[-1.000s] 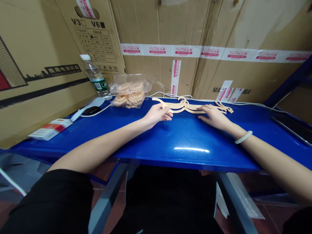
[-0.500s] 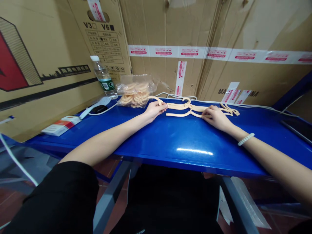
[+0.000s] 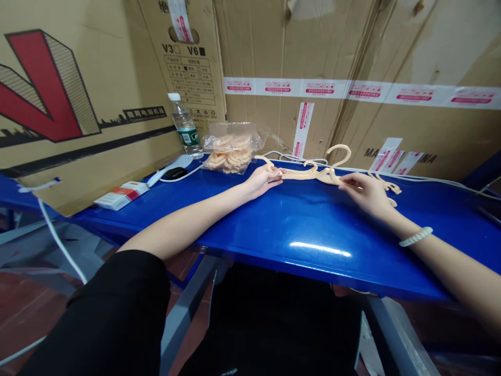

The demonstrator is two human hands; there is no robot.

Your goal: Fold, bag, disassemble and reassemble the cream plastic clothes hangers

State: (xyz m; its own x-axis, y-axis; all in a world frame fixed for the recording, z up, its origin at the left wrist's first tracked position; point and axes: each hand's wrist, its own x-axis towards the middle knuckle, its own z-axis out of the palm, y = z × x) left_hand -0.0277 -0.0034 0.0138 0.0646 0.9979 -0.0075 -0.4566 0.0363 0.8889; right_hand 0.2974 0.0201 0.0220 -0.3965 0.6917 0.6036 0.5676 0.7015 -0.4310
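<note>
Small beige clothes hangers lie in a row on the blue table. My right hand is closed on one arm of a hanger, tilted up so its hook stands above the others. At the row's left end, my left hand pinches the end of a beige hanger; its fingers cover the contact, and I cannot tell whether this is the same piece. Further hanger hooks show behind my right hand, which hides part of them.
A clear bag of beige pieces sits behind my left hand. Left of it are a water bottle, a black mouse-like object and a small white-and-red box. White cables run along the back, before tall cardboard boxes.
The front hanger, flat on the table before, is now tilted up with its hook raised in my right hand. My left hand stays by the row's left end. The view has shifted left.
</note>
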